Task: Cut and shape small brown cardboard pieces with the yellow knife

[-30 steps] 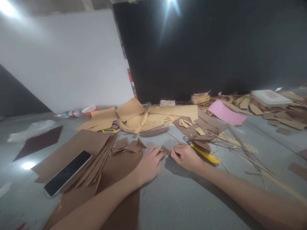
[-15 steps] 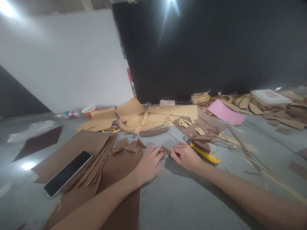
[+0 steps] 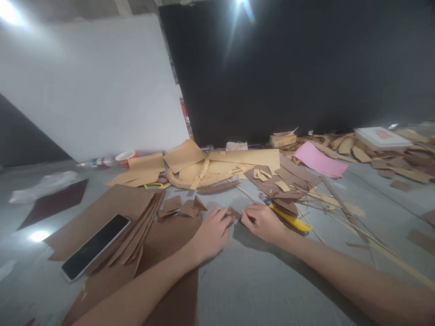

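A small brown paper piece [image 3: 234,212] lies between my two hands at the middle of the table. My left hand [image 3: 215,228] is closed on its left end, fingers bent. My right hand [image 3: 260,219] is closed at the piece's right end, fingers curled; what they hold is too small to make out. Left of my left hand sit folded brown paper pieces [image 3: 193,207]. Just beyond my right wrist lies a yellow-handled tool [image 3: 294,220], partly under brown scraps.
A phone [image 3: 96,246] rests on brown sheets [image 3: 112,203] at the left. Behind are tan sheets [image 3: 244,158], a paper cup [image 3: 125,157], yellow scissors [image 3: 153,184] and pink paper [image 3: 321,159]. Thin strips, scraps and a white box [image 3: 384,137] lie right.
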`<state>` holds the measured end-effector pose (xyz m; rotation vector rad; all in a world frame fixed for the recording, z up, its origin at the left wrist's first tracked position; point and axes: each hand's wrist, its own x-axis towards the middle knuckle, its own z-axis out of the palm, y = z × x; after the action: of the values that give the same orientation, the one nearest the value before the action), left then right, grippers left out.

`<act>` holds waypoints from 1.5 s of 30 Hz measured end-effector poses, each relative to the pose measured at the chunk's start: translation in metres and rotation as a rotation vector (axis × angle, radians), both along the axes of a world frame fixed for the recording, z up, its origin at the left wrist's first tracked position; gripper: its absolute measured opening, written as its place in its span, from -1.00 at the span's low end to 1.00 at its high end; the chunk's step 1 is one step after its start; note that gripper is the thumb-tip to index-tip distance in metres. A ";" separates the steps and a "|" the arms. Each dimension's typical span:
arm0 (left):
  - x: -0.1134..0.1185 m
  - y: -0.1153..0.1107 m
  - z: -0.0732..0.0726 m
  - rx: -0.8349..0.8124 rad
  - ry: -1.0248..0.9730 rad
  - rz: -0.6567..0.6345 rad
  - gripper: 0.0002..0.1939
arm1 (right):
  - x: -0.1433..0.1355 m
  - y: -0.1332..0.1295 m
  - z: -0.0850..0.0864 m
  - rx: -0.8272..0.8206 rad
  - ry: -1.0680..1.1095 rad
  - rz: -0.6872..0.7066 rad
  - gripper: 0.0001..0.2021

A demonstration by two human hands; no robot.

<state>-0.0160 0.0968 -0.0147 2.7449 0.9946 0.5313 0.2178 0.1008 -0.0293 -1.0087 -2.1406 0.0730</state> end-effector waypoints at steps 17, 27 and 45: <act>0.000 0.000 0.001 0.000 -0.004 -0.006 -0.61 | 0.000 0.000 0.000 -0.019 0.022 0.008 -0.55; 0.001 -0.002 0.005 0.000 -0.008 -0.007 -0.62 | -0.001 0.000 0.001 -0.029 0.025 0.015 -0.55; 0.000 0.000 0.001 -0.001 -0.002 -0.009 -0.61 | 0.000 0.000 -0.001 -0.061 0.003 0.002 -0.56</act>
<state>-0.0156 0.0965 -0.0132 2.7459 0.9820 0.5315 0.2181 0.1011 -0.0299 -1.0407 -2.1479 0.1417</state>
